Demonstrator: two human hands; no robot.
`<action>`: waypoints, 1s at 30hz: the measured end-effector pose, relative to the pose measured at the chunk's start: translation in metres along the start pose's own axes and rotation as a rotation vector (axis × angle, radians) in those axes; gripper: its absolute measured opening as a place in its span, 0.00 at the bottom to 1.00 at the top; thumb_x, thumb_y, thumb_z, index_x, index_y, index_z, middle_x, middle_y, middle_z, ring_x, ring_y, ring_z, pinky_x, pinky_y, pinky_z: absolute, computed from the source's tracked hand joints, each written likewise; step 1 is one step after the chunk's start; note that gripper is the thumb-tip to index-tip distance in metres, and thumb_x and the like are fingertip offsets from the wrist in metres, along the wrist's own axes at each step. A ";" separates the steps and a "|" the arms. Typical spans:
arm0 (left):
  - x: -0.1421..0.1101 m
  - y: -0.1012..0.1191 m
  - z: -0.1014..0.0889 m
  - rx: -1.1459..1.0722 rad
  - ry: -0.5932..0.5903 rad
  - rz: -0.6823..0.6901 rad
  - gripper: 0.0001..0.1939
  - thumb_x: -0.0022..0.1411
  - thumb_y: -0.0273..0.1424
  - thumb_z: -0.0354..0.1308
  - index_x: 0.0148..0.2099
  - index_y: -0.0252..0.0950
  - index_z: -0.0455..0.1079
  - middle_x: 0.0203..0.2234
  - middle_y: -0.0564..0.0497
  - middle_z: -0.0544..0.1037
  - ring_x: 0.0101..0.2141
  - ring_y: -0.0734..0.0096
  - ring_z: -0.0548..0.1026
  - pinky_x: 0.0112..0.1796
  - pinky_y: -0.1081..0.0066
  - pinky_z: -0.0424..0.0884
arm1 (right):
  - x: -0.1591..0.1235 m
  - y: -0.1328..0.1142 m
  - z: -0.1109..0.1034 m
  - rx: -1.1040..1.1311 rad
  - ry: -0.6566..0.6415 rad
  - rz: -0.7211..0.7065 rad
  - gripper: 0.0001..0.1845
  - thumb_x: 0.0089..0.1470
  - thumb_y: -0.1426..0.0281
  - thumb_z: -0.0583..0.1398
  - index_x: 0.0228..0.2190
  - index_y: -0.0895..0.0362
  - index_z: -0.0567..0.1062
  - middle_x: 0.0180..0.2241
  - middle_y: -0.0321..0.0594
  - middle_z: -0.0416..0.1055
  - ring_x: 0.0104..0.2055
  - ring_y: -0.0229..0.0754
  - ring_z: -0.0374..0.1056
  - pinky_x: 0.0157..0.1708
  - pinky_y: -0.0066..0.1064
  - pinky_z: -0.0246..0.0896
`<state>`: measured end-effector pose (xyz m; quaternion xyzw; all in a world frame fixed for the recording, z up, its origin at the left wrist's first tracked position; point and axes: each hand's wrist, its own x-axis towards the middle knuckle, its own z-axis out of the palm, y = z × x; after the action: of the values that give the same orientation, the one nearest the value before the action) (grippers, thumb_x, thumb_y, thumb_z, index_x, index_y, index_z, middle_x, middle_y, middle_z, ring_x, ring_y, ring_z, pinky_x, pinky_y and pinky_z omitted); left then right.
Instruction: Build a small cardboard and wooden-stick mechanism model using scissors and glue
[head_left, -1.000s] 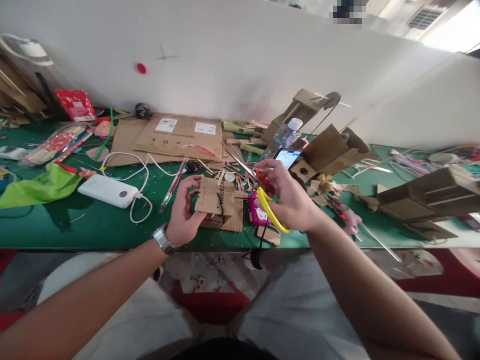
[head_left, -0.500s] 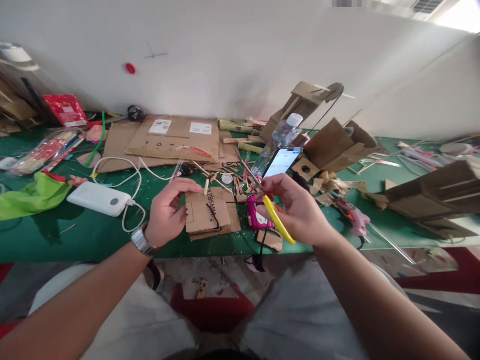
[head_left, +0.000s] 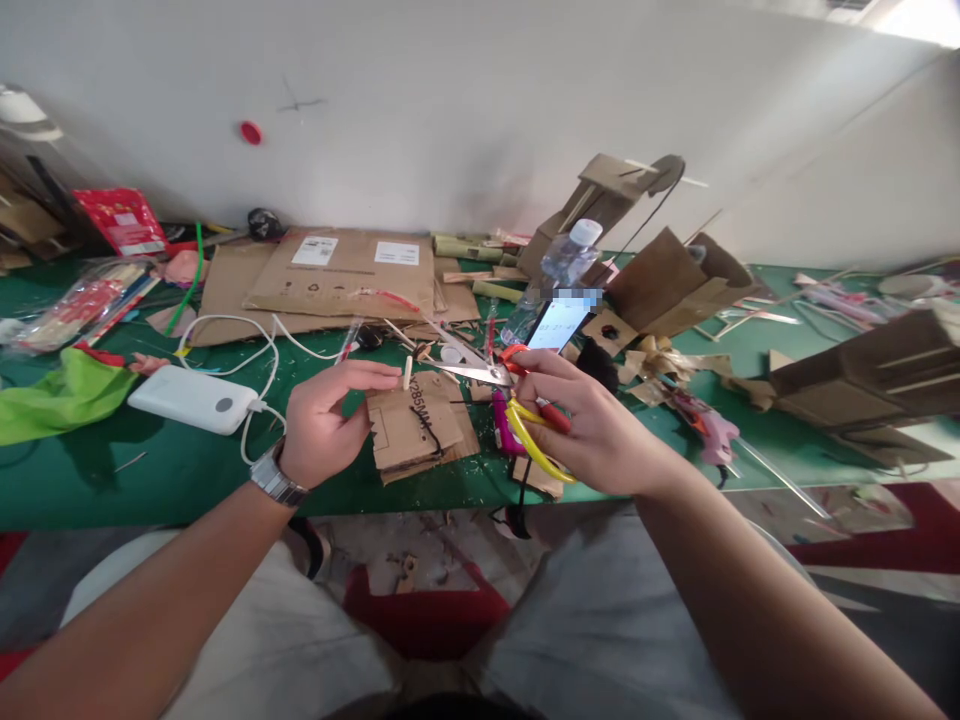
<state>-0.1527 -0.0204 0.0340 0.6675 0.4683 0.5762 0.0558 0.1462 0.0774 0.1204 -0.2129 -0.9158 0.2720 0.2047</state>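
My right hand (head_left: 581, 410) is closed around scissors (head_left: 487, 374) with yellow and orange-red handles. Their blades are spread apart and point left, above the work table. At the fingertips of my left hand (head_left: 330, 415) is a short pale wooden stick (head_left: 408, 373), upright, and the fingers look closed on it. Just below the stick lies a stacked piece of brown cardboard (head_left: 409, 425) with printed letters and a black cord on it; the left thumb is by its left edge. A pink device (head_left: 507, 425) is partly hidden behind the scissors and right hand.
A lit phone (head_left: 561, 322) leans by a plastic bottle (head_left: 571, 255). To the left lie a white power bank (head_left: 191, 398) and its cable. Flat cardboard (head_left: 345, 278) is at the back. Cardboard structures (head_left: 862, 385) and a pink glue gun (head_left: 709, 425) occupy the right.
The scissors have turned from pointing up and away to pointing left, and their blades have spread apart. My left hand stays by the stick, almost unmoved.
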 end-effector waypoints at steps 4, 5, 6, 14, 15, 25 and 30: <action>0.001 0.000 0.000 -0.038 -0.007 -0.015 0.12 0.67 0.19 0.63 0.46 0.41 0.82 0.44 0.49 0.88 0.45 0.66 0.86 0.48 0.65 0.83 | 0.000 0.001 -0.003 -0.024 0.019 0.005 0.12 0.63 0.66 0.65 0.31 0.52 0.67 0.45 0.47 0.76 0.53 0.52 0.73 0.46 0.38 0.69; 0.001 0.000 0.000 -0.058 -0.004 -0.030 0.11 0.67 0.20 0.63 0.45 0.41 0.82 0.43 0.49 0.88 0.45 0.65 0.86 0.48 0.65 0.84 | -0.001 0.001 -0.004 -0.033 0.023 0.017 0.13 0.61 0.66 0.67 0.32 0.52 0.67 0.45 0.47 0.76 0.51 0.51 0.73 0.45 0.38 0.69; 0.001 0.000 0.000 -0.077 -0.002 -0.049 0.10 0.68 0.22 0.64 0.45 0.41 0.82 0.43 0.48 0.88 0.45 0.65 0.87 0.47 0.65 0.84 | -0.001 0.001 -0.006 -0.038 0.024 0.035 0.13 0.59 0.66 0.68 0.33 0.52 0.67 0.45 0.46 0.77 0.48 0.50 0.74 0.43 0.37 0.69; -0.002 -0.004 0.006 -0.170 0.020 -0.174 0.06 0.66 0.28 0.68 0.44 0.41 0.84 0.42 0.47 0.88 0.43 0.62 0.87 0.48 0.62 0.84 | 0.004 -0.014 -0.011 -0.094 -0.098 0.103 0.30 0.54 0.66 0.69 0.58 0.54 0.73 0.53 0.46 0.80 0.48 0.49 0.79 0.48 0.39 0.74; -0.002 -0.004 0.007 -0.185 0.028 -0.199 0.06 0.65 0.28 0.69 0.44 0.40 0.84 0.41 0.47 0.88 0.43 0.63 0.86 0.47 0.63 0.84 | 0.007 -0.016 -0.011 -0.116 -0.111 0.099 0.30 0.55 0.65 0.68 0.59 0.53 0.74 0.54 0.47 0.80 0.49 0.50 0.79 0.49 0.41 0.74; -0.003 0.000 0.018 -0.474 0.142 -0.407 0.16 0.57 0.33 0.75 0.41 0.38 0.71 0.37 0.48 0.83 0.36 0.69 0.82 0.35 0.73 0.78 | 0.030 -0.027 -0.014 -0.225 -0.189 -0.022 0.29 0.62 0.61 0.65 0.62 0.56 0.78 0.56 0.50 0.80 0.53 0.53 0.79 0.52 0.43 0.74; -0.002 0.005 0.023 -0.638 0.154 -0.477 0.21 0.57 0.32 0.74 0.40 0.41 0.61 0.37 0.52 0.80 0.32 0.73 0.78 0.31 0.76 0.74 | 0.034 -0.031 -0.010 -0.273 -0.231 -0.003 0.30 0.65 0.62 0.65 0.65 0.53 0.75 0.61 0.49 0.77 0.57 0.54 0.77 0.56 0.44 0.73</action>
<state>-0.1303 -0.0141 0.0280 0.4440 0.4108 0.7118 0.3569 0.1143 0.0753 0.1555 -0.2046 -0.9620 0.1676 0.0678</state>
